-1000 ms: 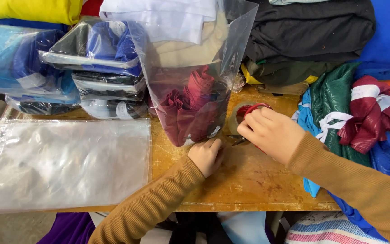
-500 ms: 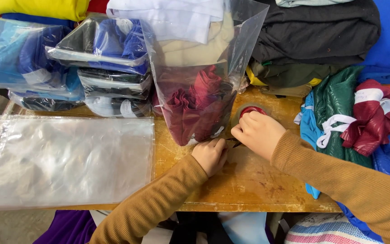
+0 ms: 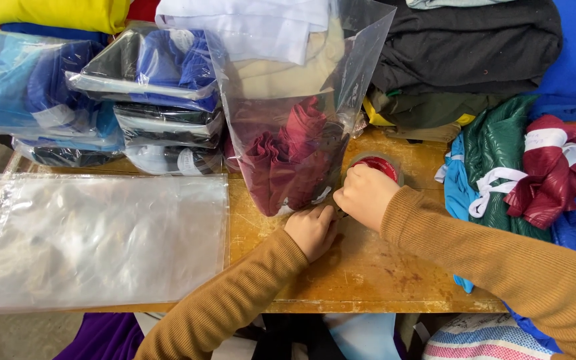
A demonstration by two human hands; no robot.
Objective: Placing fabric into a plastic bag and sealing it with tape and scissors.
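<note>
A clear plastic bag [image 3: 301, 87] stands upright on the wooden table [image 3: 368, 273], with a dark red garment [image 3: 281, 160] bunched in its bottom. My left hand [image 3: 313, 229] presses against the bag's lower right corner. My right hand [image 3: 366, 195] is closed over a roll of tape [image 3: 387, 165] with a red core, right beside the bag. The fingertips of both hands meet at the bag's bottom edge; what they pinch is hidden.
A stack of flat empty clear bags [image 3: 95, 233] lies at the left. Bagged blue and black garments [image 3: 148, 100] are piled behind it. Loose green, maroon and blue clothes [image 3: 528, 167] heap at the right, folded black cloth [image 3: 468, 47] at the back.
My right hand with the tape roll has moved left, up to the bag's lower corner. The left hand has stayed at the bag's base.
</note>
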